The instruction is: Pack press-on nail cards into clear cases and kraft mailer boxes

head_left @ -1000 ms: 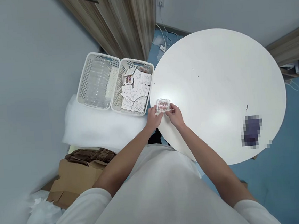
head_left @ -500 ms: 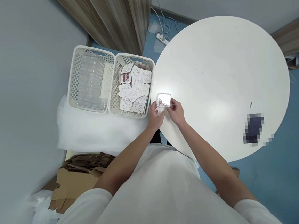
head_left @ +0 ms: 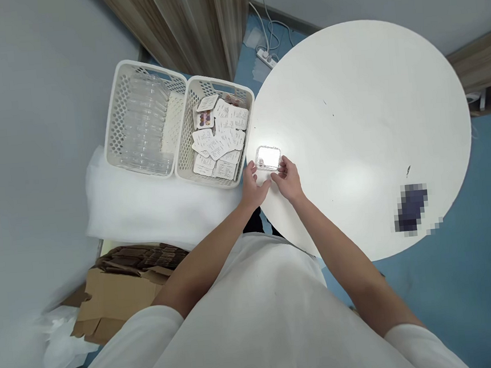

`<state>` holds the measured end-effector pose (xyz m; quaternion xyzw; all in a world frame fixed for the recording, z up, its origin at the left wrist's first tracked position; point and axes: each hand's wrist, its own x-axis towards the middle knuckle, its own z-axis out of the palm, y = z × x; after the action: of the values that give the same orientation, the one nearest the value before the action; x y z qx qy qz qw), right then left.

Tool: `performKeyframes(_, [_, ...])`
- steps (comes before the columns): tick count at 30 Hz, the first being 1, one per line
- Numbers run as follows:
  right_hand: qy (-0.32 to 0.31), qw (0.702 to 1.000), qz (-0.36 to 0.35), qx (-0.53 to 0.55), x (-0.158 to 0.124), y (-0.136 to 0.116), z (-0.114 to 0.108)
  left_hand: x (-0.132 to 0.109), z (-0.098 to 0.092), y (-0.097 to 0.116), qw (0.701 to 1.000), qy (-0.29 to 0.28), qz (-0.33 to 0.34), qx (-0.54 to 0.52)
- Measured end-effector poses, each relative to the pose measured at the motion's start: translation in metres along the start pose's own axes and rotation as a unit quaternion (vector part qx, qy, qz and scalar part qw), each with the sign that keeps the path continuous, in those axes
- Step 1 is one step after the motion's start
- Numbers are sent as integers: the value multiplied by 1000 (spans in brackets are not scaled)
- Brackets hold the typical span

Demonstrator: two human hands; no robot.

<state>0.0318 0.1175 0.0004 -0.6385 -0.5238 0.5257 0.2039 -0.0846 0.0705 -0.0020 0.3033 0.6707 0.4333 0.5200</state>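
A small clear plastic case (head_left: 268,158) with a bright reflection on its lid is at the left edge of the round white table (head_left: 363,110). My left hand (head_left: 254,189) touches its lower left corner with the fingertips, the thumb spread away from them. At the lower right corner, the fingers of my right hand (head_left: 287,179) are bent against the case. Both hands together hold it. Some reddish print or content shows in its lower left part.
Left of the table stands a white basket (head_left: 215,181) of printed cards, beside another basket (head_left: 141,171) of clear plastic cases. White foam wrap (head_left: 144,210) and folded cardboard (head_left: 113,298) lie below them. A blurred dark object (head_left: 411,208) rests on the table's right side.
The view has shifted slightly. My right thumb has moved a little left, below the case's edge. Both hands stay at the case.
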Motion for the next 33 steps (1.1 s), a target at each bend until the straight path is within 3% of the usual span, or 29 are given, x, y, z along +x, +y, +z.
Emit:
performKeyframes(5, [-30, 999, 29, 20, -14, 0, -9, -10, -1, -4, 1000, 14, -7, -13])
performKeyframes(9, [-98, 995, 36, -6, -37, 0, -25, -28, -4, -7, 1000, 16, -21, -15])
performKeyframes(16, [-209, 977, 28, -32, -86, 6, -53, -79, -6, -25, 999, 40, 5, 6])
performKeyframes(22, [-271, 962, 20, -22, -118, 25, -72, -131, -9, -45, 996, 69, -26, 43])
performKeyframes(27, [-300, 953, -14, -40, -132, 28, -70, -169, -19, -45, 994, 86, -27, 65])
performKeyframes(33, [-362, 929, -63, -50, -141, 12, -45, -192, -46, -51, 988, 128, -6, 91])
